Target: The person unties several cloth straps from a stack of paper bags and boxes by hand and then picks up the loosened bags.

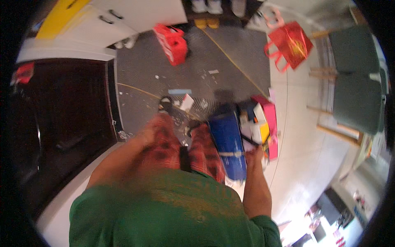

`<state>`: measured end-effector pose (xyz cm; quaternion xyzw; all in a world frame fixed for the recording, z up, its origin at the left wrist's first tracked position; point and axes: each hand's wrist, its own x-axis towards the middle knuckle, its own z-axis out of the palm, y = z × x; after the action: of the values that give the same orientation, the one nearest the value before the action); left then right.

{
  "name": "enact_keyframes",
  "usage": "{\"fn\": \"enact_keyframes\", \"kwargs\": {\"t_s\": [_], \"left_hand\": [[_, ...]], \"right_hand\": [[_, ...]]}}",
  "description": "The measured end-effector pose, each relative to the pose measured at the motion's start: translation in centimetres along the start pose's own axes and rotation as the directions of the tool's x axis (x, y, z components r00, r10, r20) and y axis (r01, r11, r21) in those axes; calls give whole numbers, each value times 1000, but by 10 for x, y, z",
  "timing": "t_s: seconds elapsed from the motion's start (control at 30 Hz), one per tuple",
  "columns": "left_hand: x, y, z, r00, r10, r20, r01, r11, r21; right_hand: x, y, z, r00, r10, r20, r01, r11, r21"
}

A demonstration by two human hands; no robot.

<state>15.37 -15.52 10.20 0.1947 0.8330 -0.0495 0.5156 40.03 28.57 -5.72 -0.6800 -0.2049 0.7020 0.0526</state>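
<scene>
My left hand (148,133) is blurred beside my left knee, and its fingers are hard to make out. At the right, my right hand (255,154) reaches over the near end of a pink box or bag (271,126). Papers and small packs, among them a yellow and white pack (264,131), fill it. A dark strip (249,139) lies just beyond my fingers; whether they grip it is unclear. Against my right leg leans a blue case or folder (227,142) with a pale band (231,153) across it. Scraps and a white card (187,102) lie around my feet.
A grey mat (145,68) covers the floor. On it stands a red bag (172,44); a red gift bag (291,46) is farther right. Green chairs (355,102) line the right side. A dark door (68,114) is at left, with shoes (206,6) on a rack ahead.
</scene>
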Motion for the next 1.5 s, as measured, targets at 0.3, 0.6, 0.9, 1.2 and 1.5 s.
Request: {"fn": "enact_keyframes", "kwargs": {"t_s": [0.3,0.6,0.9,1.2,1.5], "left_hand": [[-18,-47,30,942,107,-319,-184,958,-222],[-42,-12,-61,974,193,118,-178,975,-131],[5,-115,52,982,171,-75,-170,985,31],[106,-14,-4,908,362,-208,-345,932,114],[178,75,-25,943,313,-114,-229,856,464]], "right_hand": [[-24,32,119,994,-65,-84,63,998,-28],[32,133,178,877,-441,193,481,812,-332],[6,154,253,934,-327,143,354,899,-257],[3,133,270,811,-508,291,560,529,-637],[10,104,274,797,-384,466,570,733,-371]]}}
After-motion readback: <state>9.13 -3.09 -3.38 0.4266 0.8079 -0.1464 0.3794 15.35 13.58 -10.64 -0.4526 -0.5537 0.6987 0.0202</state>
